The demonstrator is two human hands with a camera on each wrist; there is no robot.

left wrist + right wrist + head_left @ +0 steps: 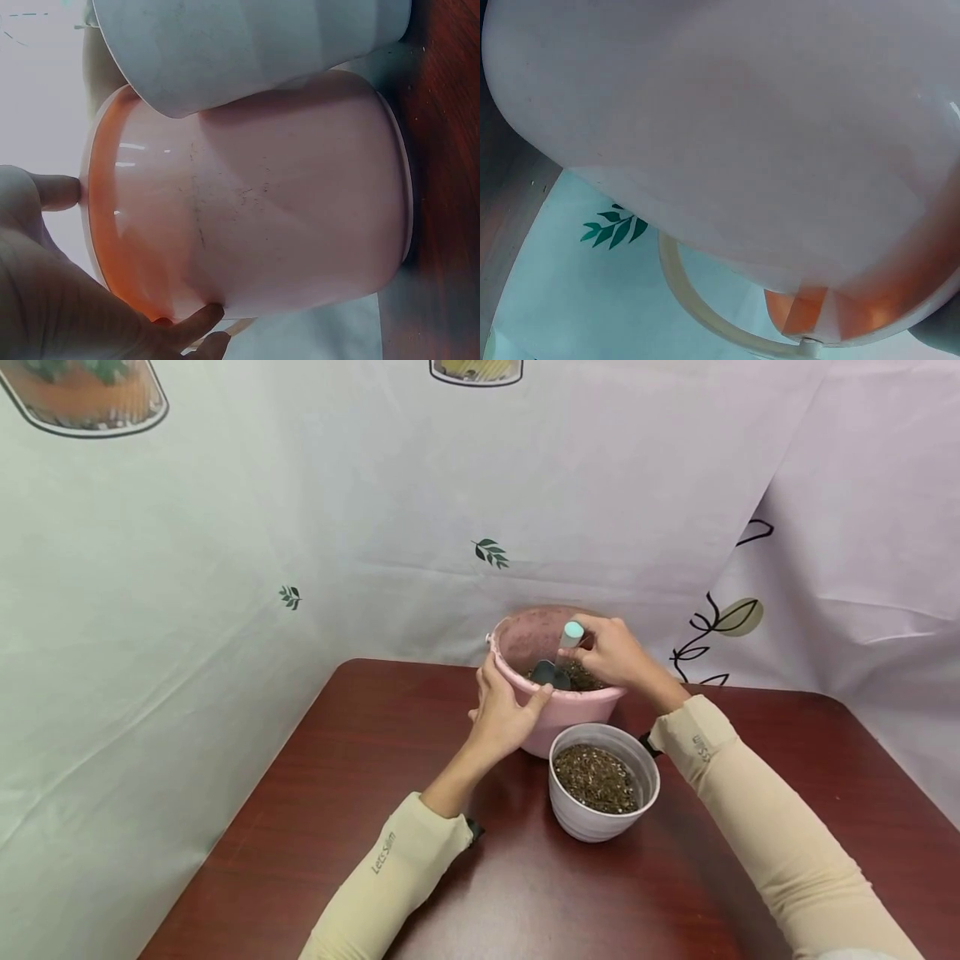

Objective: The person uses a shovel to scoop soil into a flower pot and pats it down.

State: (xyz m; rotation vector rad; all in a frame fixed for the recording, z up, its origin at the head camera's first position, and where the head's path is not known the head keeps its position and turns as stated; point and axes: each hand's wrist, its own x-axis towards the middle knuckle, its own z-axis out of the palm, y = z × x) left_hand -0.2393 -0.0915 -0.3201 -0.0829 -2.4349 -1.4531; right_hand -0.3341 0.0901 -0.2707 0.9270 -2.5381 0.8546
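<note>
The left hand [502, 708] holds the pink plastic bucket [572, 711], the right hand [611, 653] a dark-bladed trowel [551, 674]; jerking could scatter brown soil [582, 677] below.

A reddish-brown table [510, 893] bears a pink bucket [558, 717] and white pot [581, 825].

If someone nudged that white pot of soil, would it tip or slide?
The soil inside the white pot probably gives it weight, so a gentle nudge might only slide it. Pushed high, it could tip, since it narrows toward its base.
</note>
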